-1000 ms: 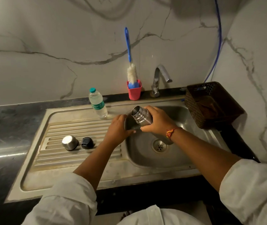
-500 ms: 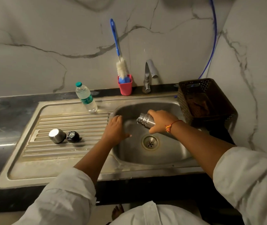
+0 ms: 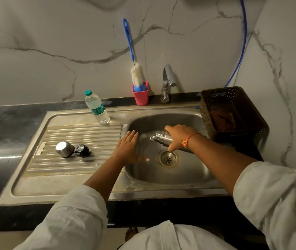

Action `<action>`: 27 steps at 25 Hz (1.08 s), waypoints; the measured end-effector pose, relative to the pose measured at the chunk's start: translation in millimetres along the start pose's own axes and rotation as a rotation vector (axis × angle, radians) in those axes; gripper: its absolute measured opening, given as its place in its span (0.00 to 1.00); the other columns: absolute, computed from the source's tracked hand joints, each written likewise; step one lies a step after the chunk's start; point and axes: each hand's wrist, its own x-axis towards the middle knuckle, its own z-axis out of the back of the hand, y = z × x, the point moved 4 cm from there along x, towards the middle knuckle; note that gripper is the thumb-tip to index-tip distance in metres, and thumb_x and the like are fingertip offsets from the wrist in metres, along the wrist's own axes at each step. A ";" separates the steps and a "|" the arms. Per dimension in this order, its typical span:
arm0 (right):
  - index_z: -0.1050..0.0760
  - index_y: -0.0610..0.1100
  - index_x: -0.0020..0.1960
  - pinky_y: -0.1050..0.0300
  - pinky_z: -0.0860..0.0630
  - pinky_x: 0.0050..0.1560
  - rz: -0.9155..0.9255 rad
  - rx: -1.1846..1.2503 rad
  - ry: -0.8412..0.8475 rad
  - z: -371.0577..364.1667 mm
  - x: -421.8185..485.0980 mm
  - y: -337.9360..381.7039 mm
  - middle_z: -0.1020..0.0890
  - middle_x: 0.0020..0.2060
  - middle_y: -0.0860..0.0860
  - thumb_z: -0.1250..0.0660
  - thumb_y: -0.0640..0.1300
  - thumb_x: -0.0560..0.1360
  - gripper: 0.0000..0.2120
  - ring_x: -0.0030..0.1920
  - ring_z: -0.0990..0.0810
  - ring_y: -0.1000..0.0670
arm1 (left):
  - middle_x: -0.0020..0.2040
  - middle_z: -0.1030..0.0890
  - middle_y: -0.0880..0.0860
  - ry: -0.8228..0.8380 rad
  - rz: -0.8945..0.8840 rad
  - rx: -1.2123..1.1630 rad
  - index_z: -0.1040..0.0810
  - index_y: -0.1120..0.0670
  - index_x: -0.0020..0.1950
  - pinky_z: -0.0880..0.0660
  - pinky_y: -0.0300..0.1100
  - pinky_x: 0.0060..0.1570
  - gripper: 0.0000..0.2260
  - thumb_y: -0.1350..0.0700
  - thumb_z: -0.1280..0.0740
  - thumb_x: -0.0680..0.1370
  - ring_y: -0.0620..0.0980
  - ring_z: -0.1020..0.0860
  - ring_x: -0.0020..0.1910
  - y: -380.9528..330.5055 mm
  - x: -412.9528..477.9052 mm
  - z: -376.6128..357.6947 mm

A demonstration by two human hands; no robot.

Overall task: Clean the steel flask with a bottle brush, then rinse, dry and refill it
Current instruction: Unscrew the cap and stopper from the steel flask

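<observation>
Sideways over the sink [image 3: 194,177], steel flask [image 3: 159,137] gripped in right hand [image 3: 178,135]

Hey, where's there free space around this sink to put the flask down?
Free: the ribs between the stopper and the left hand; the flat strip in front of the ribs; the basin floor in front of the drain. Crowded: the back ledge with bottle, cup and tap; the basket fills the right side.
</observation>
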 end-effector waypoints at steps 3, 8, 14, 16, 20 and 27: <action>0.32 0.50 0.61 0.47 0.20 0.48 -0.005 -0.037 0.012 0.0 0.7 -0.3 0.20 0.50 0.48 0.25 0.59 0.62 0.33 0.47 0.21 0.43 | 0.85 0.59 0.54 0.023 -0.009 0.017 0.59 0.55 0.84 0.57 0.54 0.80 0.59 0.26 0.30 0.69 0.55 0.61 0.83 1.4 1.6 -1.1; 0.33 0.49 0.64 0.47 0.21 0.50 -0.007 -0.090 0.035 2.4 0.6 4.2 0.21 0.51 0.47 0.25 0.58 0.64 0.34 0.49 0.22 0.43 | 0.84 0.60 0.54 0.056 -0.042 0.026 0.60 0.55 0.84 0.56 0.55 0.80 0.60 0.26 0.30 0.68 0.55 0.61 0.83 3.2 2.5 -0.8; 0.32 0.50 0.62 0.45 0.21 0.52 -0.024 -0.140 0.055 5.0 -1.5 9.5 0.21 0.51 0.47 0.24 0.58 0.64 0.31 0.50 0.22 0.44 | 0.84 0.60 0.55 0.074 -0.057 0.051 0.60 0.55 0.84 0.55 0.55 0.80 0.60 0.27 0.30 0.69 0.57 0.61 0.83 7.1 3.1 -1.3; 0.32 0.50 0.62 0.44 0.21 0.52 -0.026 -0.159 0.058 6.6 -3.0 12.2 0.21 0.51 0.47 0.24 0.58 0.64 0.31 0.50 0.22 0.44 | 0.84 0.60 0.55 0.074 -0.062 0.055 0.59 0.55 0.84 0.55 0.55 0.81 0.60 0.26 0.30 0.69 0.57 0.61 0.83 9.0 3.1 -1.9; 0.32 0.49 0.64 0.45 0.21 0.52 -0.028 -0.194 0.059 10.3 -3.9 17.8 0.21 0.53 0.47 0.24 0.58 0.64 0.33 0.52 0.21 0.43 | 0.85 0.59 0.55 0.070 -0.068 0.052 0.59 0.55 0.84 0.55 0.55 0.81 0.60 0.26 0.30 0.69 0.57 0.60 0.83 13.0 3.1 -2.7; 0.32 0.49 0.62 0.46 0.22 0.52 -0.038 -0.210 0.078 17.8 -6.6 23.0 0.21 0.52 0.48 0.23 0.58 0.65 0.31 0.54 0.21 0.42 | 0.85 0.59 0.55 0.077 -0.082 0.051 0.59 0.55 0.84 0.55 0.56 0.81 0.59 0.27 0.30 0.69 0.57 0.60 0.83 15.2 0.2 -0.5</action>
